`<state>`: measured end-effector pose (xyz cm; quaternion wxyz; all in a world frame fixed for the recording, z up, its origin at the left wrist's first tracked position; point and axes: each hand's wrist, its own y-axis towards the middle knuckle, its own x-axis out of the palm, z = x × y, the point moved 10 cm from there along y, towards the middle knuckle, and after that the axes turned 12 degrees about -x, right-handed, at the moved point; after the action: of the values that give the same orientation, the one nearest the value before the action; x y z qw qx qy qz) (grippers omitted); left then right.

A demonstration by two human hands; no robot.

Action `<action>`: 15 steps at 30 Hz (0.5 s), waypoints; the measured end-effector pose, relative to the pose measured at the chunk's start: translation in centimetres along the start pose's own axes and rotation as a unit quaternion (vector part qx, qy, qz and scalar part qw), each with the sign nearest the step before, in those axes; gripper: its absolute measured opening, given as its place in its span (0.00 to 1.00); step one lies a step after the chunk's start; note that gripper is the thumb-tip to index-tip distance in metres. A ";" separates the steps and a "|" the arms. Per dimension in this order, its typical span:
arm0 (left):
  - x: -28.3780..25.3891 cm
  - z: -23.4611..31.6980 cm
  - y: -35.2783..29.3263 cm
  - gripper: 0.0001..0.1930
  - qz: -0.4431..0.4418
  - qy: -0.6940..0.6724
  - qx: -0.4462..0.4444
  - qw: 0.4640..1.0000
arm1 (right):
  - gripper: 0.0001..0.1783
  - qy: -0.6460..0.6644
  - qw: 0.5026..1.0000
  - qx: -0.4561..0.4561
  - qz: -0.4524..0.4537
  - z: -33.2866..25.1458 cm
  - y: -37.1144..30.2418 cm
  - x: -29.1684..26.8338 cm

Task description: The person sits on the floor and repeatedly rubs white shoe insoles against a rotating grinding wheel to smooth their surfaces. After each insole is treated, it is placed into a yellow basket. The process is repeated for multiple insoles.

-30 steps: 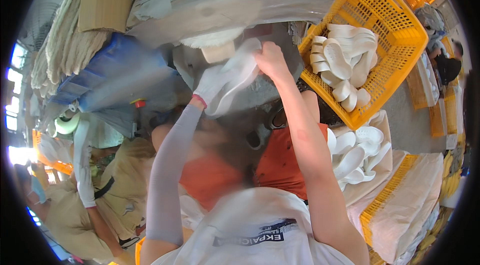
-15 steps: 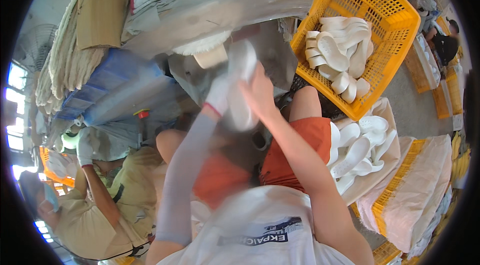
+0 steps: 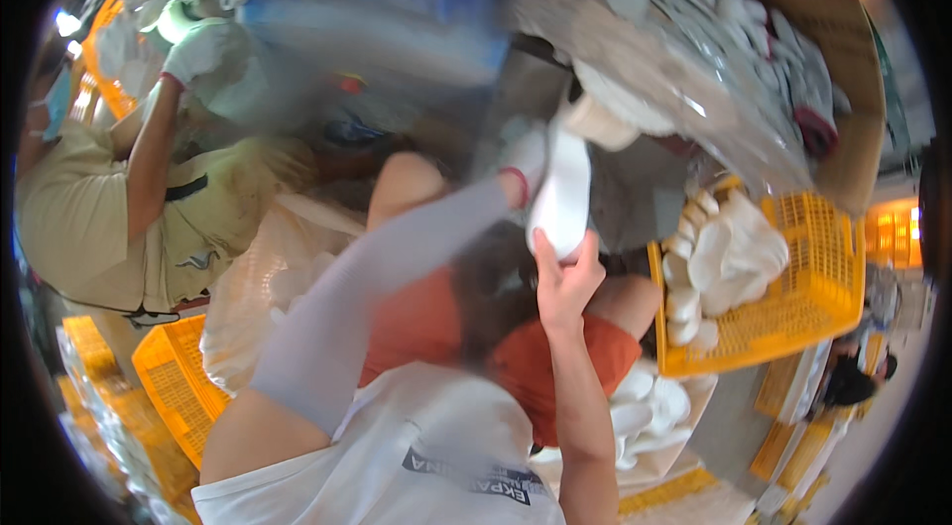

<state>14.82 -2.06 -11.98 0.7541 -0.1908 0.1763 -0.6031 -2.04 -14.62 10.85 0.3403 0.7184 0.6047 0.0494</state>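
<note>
A white shoe sole (image 3: pixel 563 190) is held lengthwise in front of me between both hands. My right hand (image 3: pixel 570 287), bare, pinches its near end with thumb and fingers. At its far left side is my left hand (image 3: pixel 529 156), in a white glove with a red cuff, blurred and closed on the sole; its fingers are partly hidden. Just beyond the sole's far end is a pale, fuzzy round wheel (image 3: pixel 630 109) with a beige block-like part (image 3: pixel 598 126) at its near side. Whether the sole touches that part I cannot tell.
A yellow crate (image 3: pixel 823 297) with white slippers (image 3: pixel 739 252) stands right. More white soles (image 3: pixel 645 411) lie in a sack by my right thigh. Plastic sheeting (image 3: pixel 635 59) hangs over the wheel. At left, a gloved co-worker (image 3: pixel 169 188) sits close.
My view has swung left, so the crate and wheel appear farther right and the co-worker shows more. My right hand has shifted from the sole's side to its near end.
</note>
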 end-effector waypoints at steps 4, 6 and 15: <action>4.6 1.3 -1.6 0.27 -0.266 -0.264 -0.188 0.908 | 0.16 -0.078 0.996 0.040 -0.035 1.2 3.7 2.4; 4.7 2.0 -6.5 0.32 -0.279 -0.336 -0.219 0.873 | 0.17 -0.089 0.995 0.031 -0.037 -0.3 3.1 1.5; 4.6 4.9 -8.0 0.28 -0.298 -0.426 -0.184 0.834 | 0.19 -0.077 0.997 0.003 -0.017 4.4 1.1 1.0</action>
<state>11.45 -7.83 -3.92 0.4893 -0.6074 -0.1200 -0.6142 1.22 -15.66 7.79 0.3850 0.7108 0.5886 -0.0137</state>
